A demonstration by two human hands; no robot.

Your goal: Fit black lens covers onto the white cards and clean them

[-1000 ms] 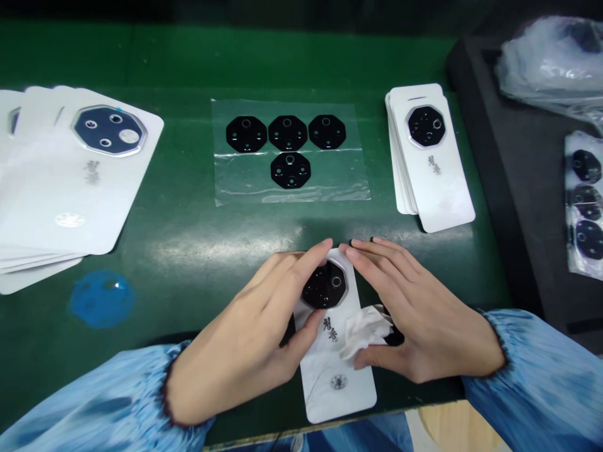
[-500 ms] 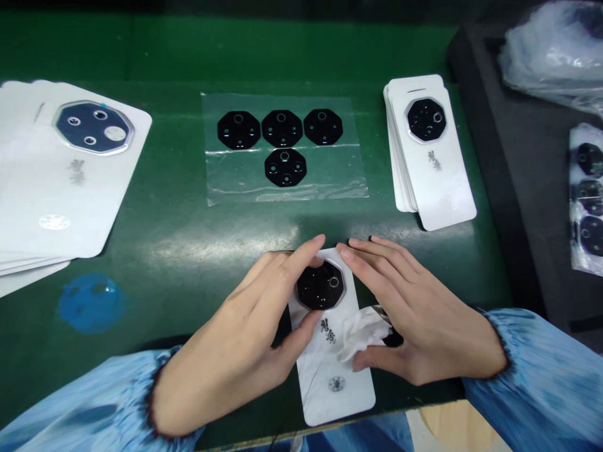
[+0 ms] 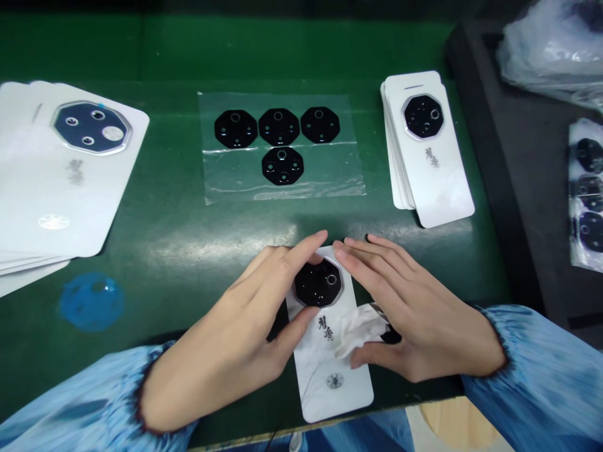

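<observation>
A white phone back cover (image 3: 330,367) lies on the green mat near the front edge, with a black octagonal camera lens plate (image 3: 318,284) set in its top. My left hand (image 3: 235,342) grips the cover's left side, index fingertip on the top edge and thumb just below the lens plate. My right hand (image 3: 409,314) rests on the cover's right side, fingers reaching the top corner, and pinches a crumpled white wipe (image 3: 360,326) under the thumb.
A clear film sheet (image 3: 325,179) with several black lens plates lies behind the hands. A stack of white covers (image 3: 436,179) sits at right, a larger stack (image 3: 51,188) at left. A blue film (image 3: 92,301) lies front left. A black tray (image 3: 518,176) holds bagged parts.
Both hands and the cover stay nearly still; my view has shifted slightly, so everything sits a little left and higher than before.
</observation>
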